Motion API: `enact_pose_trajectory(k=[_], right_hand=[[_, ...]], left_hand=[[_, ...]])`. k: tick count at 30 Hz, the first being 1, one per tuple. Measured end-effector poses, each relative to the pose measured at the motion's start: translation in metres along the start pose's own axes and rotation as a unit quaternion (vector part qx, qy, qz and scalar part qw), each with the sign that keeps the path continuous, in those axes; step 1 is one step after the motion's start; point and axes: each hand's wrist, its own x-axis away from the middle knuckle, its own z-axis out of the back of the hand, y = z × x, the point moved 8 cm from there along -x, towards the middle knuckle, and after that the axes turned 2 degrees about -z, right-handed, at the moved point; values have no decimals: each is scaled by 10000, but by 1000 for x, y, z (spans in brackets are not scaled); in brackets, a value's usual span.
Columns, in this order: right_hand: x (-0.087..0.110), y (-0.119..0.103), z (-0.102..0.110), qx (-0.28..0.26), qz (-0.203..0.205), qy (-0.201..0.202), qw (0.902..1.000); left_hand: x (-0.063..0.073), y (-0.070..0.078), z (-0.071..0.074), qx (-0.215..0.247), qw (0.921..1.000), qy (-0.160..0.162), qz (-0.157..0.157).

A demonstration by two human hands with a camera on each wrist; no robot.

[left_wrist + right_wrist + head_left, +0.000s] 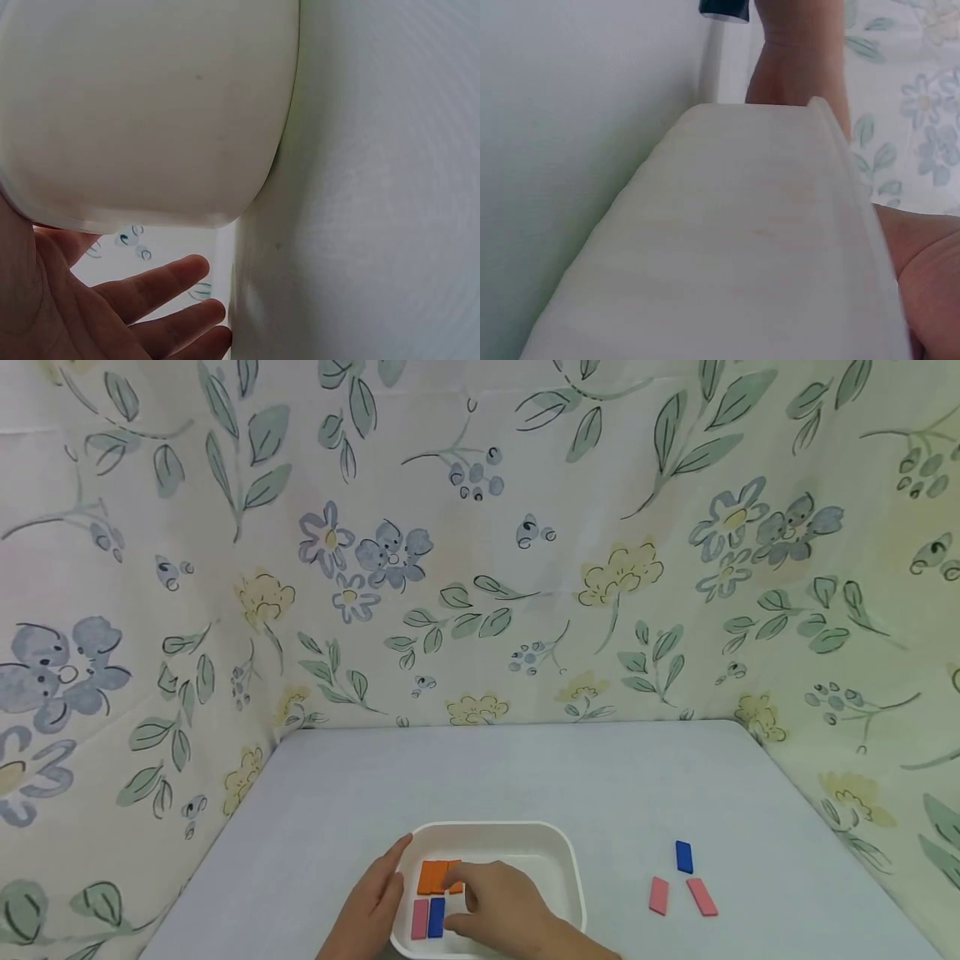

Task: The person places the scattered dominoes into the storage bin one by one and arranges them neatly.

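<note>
A white tray (536, 893) stands on the table in front of me. My left hand (367, 902) rests along its left rim; the left wrist view shows those fingers (161, 289) loosely extended beside the tray's outer wall (150, 112). Inside the tray, my right hand (504, 906) reaches over the left half, thumb and index finger bent with a gap between them. Its index fingertip overlaps the rightmost orange tile (456, 887). More orange tiles (432, 877) lie beside that one in a row. Below them are a pink tile (419, 918) and a blue tile (437, 917).
On the table right of the tray lie a blue tile (684, 857) and two pink tiles, one nearer the tray (658, 895) and one farther right (702, 897). A floral cloth (480, 560) hangs behind the pale table (615, 777) and along both sides.
</note>
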Motion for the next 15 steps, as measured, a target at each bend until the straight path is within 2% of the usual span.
enact_pose_trajectory(k=[7,15], right_hand=[[12,11,15,-161,-15,73,9998],[21,19,31,-502,-72,150,9986]], left_hand=[[-2,-2,-3,12,9996,42,291],[-1,-2,-3,74,9994,32,333]])
